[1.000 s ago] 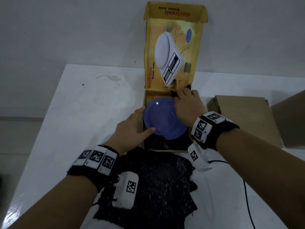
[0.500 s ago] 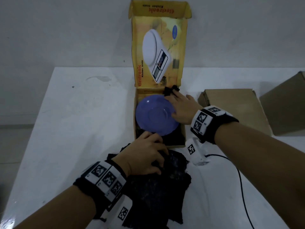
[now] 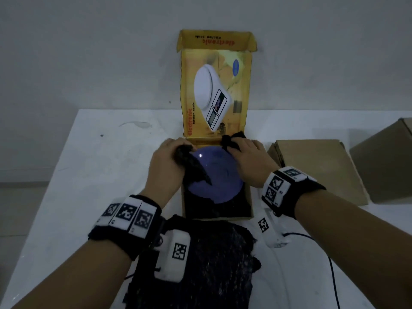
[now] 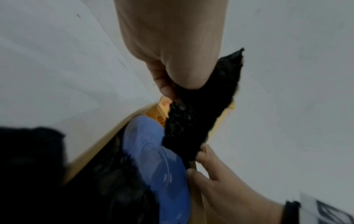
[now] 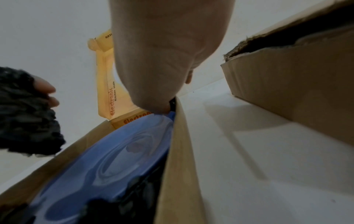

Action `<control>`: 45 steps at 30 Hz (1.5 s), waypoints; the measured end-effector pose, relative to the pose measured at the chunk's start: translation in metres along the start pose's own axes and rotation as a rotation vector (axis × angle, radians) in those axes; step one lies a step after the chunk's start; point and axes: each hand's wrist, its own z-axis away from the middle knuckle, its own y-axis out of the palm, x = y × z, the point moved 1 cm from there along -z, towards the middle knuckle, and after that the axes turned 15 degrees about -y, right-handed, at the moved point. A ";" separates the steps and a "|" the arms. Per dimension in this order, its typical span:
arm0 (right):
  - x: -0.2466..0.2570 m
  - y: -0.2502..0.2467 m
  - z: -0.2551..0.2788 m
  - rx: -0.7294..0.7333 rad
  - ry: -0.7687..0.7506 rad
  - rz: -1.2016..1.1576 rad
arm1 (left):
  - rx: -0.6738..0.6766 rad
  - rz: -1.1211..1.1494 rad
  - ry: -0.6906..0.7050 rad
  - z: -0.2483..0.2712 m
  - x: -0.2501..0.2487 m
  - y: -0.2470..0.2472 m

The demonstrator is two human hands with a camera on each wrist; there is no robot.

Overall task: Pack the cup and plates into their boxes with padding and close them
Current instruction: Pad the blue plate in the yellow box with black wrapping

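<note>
Head view, blue plate (image 3: 217, 175) in yellow box (image 3: 217, 216), between both hands

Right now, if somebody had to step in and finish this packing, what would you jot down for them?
Left hand: grips a black padding piece over the plate's left edge.
Right hand: fingers pinch more padding at the box's far right corner.
Blue plate: lies in the open yellow box on black padding.
Spare padding sheet: on the table in front of the box.
Done: plate boxed.
Left: cover the plate, shut the lid. No cup in view; two brown boxes stand to the right.
</note>
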 end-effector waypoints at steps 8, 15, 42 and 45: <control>0.000 0.004 -0.002 0.049 0.005 0.003 | 0.026 -0.227 -0.176 -0.038 0.006 0.019; 0.000 0.004 0.006 -0.068 0.033 -0.076 | -0.024 -0.429 -0.023 -0.038 0.017 0.030; 0.002 0.008 0.013 0.271 -0.031 0.135 | -0.002 -1.205 0.236 -0.059 0.016 0.040; 0.002 0.008 0.005 0.277 -0.014 0.109 | -0.001 -1.151 0.199 -0.059 0.014 0.038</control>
